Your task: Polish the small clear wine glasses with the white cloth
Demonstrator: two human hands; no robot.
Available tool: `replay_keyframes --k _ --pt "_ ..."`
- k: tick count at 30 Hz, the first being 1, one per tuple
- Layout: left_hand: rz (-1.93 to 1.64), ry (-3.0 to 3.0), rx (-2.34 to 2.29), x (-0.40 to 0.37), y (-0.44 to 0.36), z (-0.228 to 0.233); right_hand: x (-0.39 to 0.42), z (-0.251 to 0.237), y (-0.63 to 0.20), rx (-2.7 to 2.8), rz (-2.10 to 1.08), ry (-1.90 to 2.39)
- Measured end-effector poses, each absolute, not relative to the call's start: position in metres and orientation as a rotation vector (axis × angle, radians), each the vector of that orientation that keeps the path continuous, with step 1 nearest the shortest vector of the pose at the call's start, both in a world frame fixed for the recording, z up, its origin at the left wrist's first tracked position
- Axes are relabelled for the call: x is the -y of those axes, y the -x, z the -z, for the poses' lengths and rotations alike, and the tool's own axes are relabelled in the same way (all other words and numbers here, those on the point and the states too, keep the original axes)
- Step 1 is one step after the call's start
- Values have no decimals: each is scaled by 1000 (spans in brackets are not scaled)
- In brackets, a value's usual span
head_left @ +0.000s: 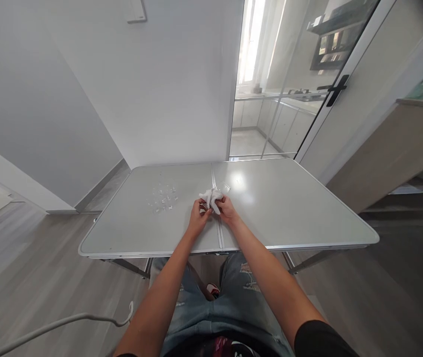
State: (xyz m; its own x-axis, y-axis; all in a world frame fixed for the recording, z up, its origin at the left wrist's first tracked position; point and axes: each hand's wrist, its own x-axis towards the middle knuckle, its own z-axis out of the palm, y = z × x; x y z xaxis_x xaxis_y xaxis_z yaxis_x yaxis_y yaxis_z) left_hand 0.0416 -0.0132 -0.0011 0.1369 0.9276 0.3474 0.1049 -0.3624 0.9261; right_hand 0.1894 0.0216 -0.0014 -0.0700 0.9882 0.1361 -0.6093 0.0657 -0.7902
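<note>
Left hand [197, 214] and right hand [227, 208] both grip a crumpled white cloth [211, 197] above the grey folding table [289, 208]. Small clear glass pieces [163, 198] lie just left.

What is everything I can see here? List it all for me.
folding table: one, pale grey, centre of the room
small clear glass pieces: a cluster, transparent, on the table's left half
single clear piece: one, transparent, just beyond the hands
white cloth: one, bunched between both hands
glass door: one, behind the table
cable: one, white, on the floor at left
left hand: grip on the cloth
right hand: grip on the cloth
</note>
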Motion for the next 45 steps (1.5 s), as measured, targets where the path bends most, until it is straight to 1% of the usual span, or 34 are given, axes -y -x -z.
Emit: replay_keyframes --k 5,13,17,21,28,35,45 --pt "-1364 -1618 -1089 12 -41 1 -19 -5 -188 828 -1423 594" --pt "-1175 -1504 -1052 15 -40 5 -13 -8 -190 920 -1418 593" --pt "-1191 -1504 -1058 16 -41 5 -13 -5 -187 936 -1439 543" --pt "-1231 -1539 -1075 15 -40 3 -16 -1 -187 921 -1426 593" --pt "-1239 -1538 -961 12 -43 6 -21 4 -195 781 -1286 607" --pt "-1173 -1561 -958 13 -42 7 -20 -2 -197 732 -1217 550" --pt "-1163 -1555 -954 17 -42 2 -13 -6 -185 960 -1379 559"
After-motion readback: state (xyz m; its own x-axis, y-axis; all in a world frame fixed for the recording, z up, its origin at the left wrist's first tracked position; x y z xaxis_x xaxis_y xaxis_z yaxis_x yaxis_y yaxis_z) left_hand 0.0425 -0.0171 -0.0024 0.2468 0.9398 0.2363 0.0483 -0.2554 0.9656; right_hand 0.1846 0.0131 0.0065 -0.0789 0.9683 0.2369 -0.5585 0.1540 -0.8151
